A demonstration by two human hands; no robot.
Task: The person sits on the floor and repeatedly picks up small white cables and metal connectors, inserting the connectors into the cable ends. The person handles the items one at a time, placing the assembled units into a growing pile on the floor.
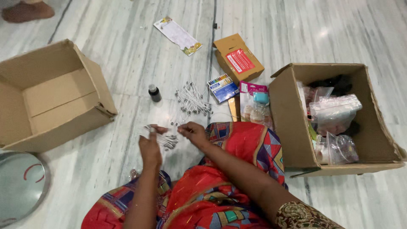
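Seated on pale veined marble floor, red patterned garment over lap; left hand raised just above lap, fingers closed round a small bundle of white wicks w/ metal tabs, bundle poking out to the right of the fist; right hand just beside it, thumb & forefinger pinched together at what looks like a single thin wick, too fine to tell for sure; hands near each other, not touching. Ahead of hands, loose pile of same wicks fanned on floor, a few strays nearer the knees; small dark bottle w/ white neck upright just left of pile. Right of pile: flat blue pack of crayons, then pink-topped clear packet w/ small items inside, lying against the garment's edge; closed small brown carton w/ red label behind those. Printed card flat on floor further back. Far left: big open cardboard box tipped on its side, opening toward cam. Right: second open cardboard box, upright, holding clear zip bags & dark stuff at back. Bottom-left corner: round metal lid, partly cut off. Top-left: another person's foot at frame edge, well apart from the hands.
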